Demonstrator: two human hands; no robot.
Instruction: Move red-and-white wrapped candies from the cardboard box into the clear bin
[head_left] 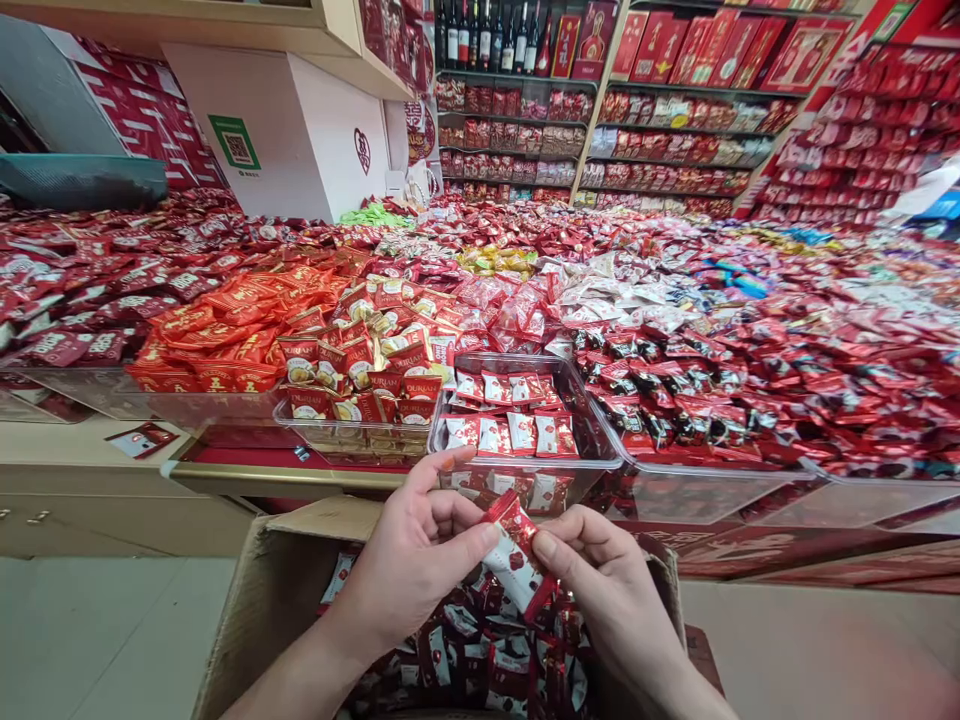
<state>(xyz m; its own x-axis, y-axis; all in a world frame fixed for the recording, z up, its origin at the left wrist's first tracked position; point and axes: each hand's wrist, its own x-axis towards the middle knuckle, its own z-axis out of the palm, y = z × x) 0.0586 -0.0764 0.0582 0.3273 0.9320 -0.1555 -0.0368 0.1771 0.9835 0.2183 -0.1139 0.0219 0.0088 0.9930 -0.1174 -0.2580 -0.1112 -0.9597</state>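
Note:
Between my two hands is a red and white wrapped candy (514, 562), tilted. My left hand (409, 550) pinches its left side between thumb and fingers, with the index finger raised. On its right side, my right hand (607, 570) grips the wrapper with thumb and curled fingers. Below both hands sits an open cardboard box (240, 620) holding many similar wrapped candies (510, 670). Just beyond my hands stands a clear plastic bin (442, 445) with rows of the same red and white packets (525, 432) inside.
Left of that bin are durian-labelled packets (382, 390) and orange-red packets (232, 320). Dark red candies (675, 390) fill the right-hand bins. A white pillar (300, 130) rises at the back left. Shelves with bottles (487, 40) and gift boxes (705, 50) line the back.

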